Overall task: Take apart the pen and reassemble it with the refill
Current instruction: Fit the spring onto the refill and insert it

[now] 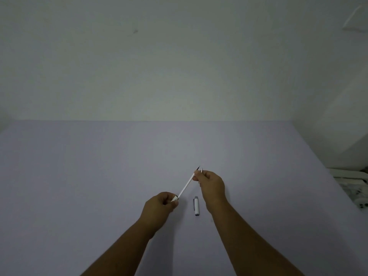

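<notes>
Item: pen, in parts.

- Refill (186,186): thin white rod, held slanted in the air above the desk (79,166). Our left hand (162,206) is closed on its near end, where a wider white piece (174,198), perhaps the barrel or grip section, sits around it; which one, we cannot tell.
- Our right hand (211,184) pinches the far end of the refill, dark tip showing past the fingers, and also keeps a small metal part (201,169) tucked in; its identity is unclear.
- Cap (196,206): white with clip, lying on the desk just beside the refill's near end, between our wrists, untouched.

Progress, as we judge: cap off and refill exposed, so disassembly is largely done. Reseating the refill, closing the body and recapping remain.
</notes>
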### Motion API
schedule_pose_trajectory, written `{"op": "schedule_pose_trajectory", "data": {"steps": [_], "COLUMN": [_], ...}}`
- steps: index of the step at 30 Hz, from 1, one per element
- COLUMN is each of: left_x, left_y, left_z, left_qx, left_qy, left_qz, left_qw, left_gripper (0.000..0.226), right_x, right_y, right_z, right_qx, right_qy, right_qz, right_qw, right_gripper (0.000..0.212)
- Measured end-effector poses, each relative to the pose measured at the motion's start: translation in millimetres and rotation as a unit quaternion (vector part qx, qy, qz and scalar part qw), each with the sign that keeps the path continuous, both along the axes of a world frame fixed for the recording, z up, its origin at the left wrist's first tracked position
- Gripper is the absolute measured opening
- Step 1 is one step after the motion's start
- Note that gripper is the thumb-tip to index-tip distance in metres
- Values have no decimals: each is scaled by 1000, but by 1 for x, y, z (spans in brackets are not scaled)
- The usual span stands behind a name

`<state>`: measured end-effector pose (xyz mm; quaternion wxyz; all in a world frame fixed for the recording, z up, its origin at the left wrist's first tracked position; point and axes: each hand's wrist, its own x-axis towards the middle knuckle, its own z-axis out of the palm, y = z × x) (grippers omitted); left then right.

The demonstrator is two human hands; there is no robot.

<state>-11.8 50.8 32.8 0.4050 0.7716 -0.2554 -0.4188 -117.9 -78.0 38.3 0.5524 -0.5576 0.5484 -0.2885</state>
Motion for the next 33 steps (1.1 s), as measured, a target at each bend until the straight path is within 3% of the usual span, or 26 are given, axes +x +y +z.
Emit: {"op": "schedule_pose_trajectory", "data": {"steps": [10, 17, 27, 30, 33], "left_x": [-16, -26, -29, -27, -25], "left_y": [1, -7, -4, -5, -4], "left_z": [8, 18, 18, 20, 23], "left_qx": [-5, -17, -25, -30, -31], "left_qy": [27, 24, 43, 52, 49], "left_qz": [-5, -6, 5, 3, -3], "left_qw": [1000, 1000, 999, 998, 998], "left_gripper": [6, 10, 11, 12, 13], "right_x": [-22, -28, -32, -33, -32], "right_y": [15, 26, 23, 19, 11], "right_z": [-1, -2, -1, 3, 10], "right_qx": [0, 10, 44, 59, 82], "right_qy": [-39, -9, -8, -37, -114], "right_qz": [9, 123, 149, 128, 42], "right_qw": [999, 992, 988, 989, 989], "right_gripper": [21, 17, 11, 10, 9]}}
